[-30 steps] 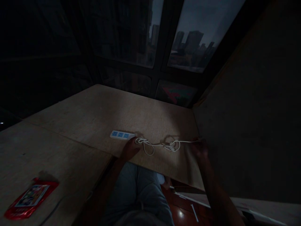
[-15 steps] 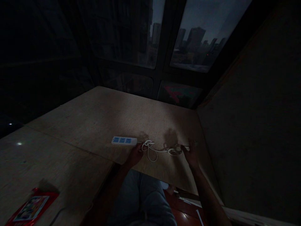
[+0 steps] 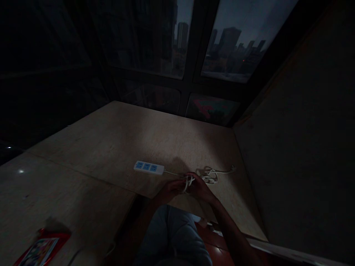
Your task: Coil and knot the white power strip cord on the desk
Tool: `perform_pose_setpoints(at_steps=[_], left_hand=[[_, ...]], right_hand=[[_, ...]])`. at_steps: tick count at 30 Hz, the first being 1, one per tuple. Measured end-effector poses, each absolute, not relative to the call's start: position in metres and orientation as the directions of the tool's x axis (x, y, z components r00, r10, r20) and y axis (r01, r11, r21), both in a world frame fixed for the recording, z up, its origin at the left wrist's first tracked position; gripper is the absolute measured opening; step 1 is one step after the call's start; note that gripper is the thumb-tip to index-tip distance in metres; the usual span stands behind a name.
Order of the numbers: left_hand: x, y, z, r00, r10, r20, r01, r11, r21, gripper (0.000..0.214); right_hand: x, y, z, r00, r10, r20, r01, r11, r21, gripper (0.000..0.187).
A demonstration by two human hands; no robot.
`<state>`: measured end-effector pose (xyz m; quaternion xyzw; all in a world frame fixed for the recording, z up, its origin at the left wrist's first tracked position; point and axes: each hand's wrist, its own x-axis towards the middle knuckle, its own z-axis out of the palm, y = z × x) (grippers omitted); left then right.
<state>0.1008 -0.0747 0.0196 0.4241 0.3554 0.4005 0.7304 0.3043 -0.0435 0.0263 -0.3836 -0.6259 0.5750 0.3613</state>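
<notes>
A white power strip [image 3: 149, 167] with blue sockets lies on the wooden tabletop [image 3: 116, 140]. Its white cord [image 3: 212, 174] runs right in loose loops toward the table's right edge. My left hand [image 3: 173, 188] and my right hand [image 3: 200, 187] meet near the table's front edge, both closed on a bunch of the cord between them. The room is dim, so the fingers show only in part.
A red packet [image 3: 41, 249] lies at the lower left on a second table surface. Dark windows with a city view stand behind the table. A plain wall rises on the right. My legs and a reddish floor show below.
My hands were apart with the cord stretched between them. They have come together at the middle, gathering the cord. The right hand moved left, the left hand right.
</notes>
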Motion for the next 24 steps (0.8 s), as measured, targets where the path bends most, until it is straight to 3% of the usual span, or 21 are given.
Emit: perform_pose_setpoints(at_steps=[3, 6, 8, 11, 15, 24], left_hand=[[0.103, -0.062, 0.022, 0.368, 0.924, -0.102, -0.151, 0.167, 0.974, 0.042], [0.098, -0.045, 0.019, 0.188, 0.982, 0.032, 0.050, -0.042, 0.998, 0.036], [0.094, -0.037, 0.013, 0.140, 0.983, 0.119, 0.281, -0.155, 0.947, 0.042], [0.090, -0.029, -0.002, 0.282, 0.947, 0.152, 0.577, -0.294, 0.762, 0.055], [0.089, -0.024, -0.022, 0.350, 0.922, 0.164, 0.717, -0.376, 0.587, 0.034], [0.049, -0.019, -0.032, 0.169, 0.953, 0.252, 0.734, -0.293, 0.613, 0.032]], right_hand=[[0.310, -0.049, 0.032, -0.334, 0.942, 0.023, -0.081, -0.004, -0.997, 0.039], [0.324, -0.056, 0.036, -0.209, 0.978, -0.028, -0.382, -0.108, -0.918, 0.034], [0.338, -0.059, 0.038, -0.101, 0.992, -0.073, -0.586, -0.119, -0.802, 0.031], [0.360, -0.062, 0.040, 0.017, 0.989, -0.145, -0.762, -0.081, -0.643, 0.033], [0.381, -0.062, 0.038, 0.054, 0.973, -0.226, -0.852, -0.073, -0.519, 0.040], [0.411, -0.058, 0.035, 0.057, 0.931, -0.360, -0.857, -0.139, -0.497, 0.039]])
